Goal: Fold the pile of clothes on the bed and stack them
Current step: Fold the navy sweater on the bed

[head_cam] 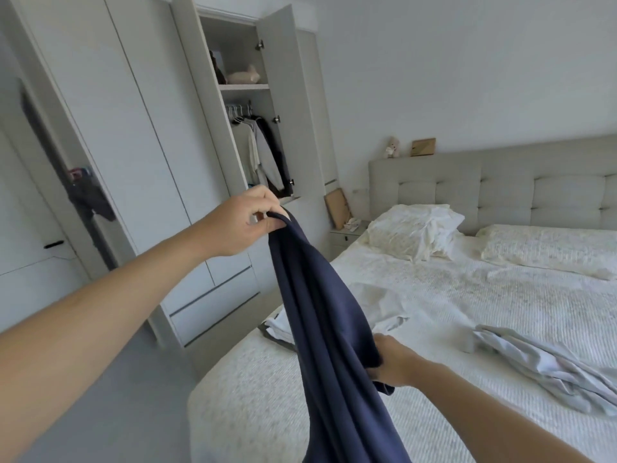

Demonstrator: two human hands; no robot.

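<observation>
Navy garment held up, left hand pinching top, right hand gripping lower fold

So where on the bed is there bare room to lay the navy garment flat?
Bare bedspread lies between the pillows and the grey clothes, and at the near corner. It is crowded near the white stack.

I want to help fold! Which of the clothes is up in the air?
The dark blue garment: both hands hold it up, while the white clothes and the light grey garment lie on the bed.
</observation>
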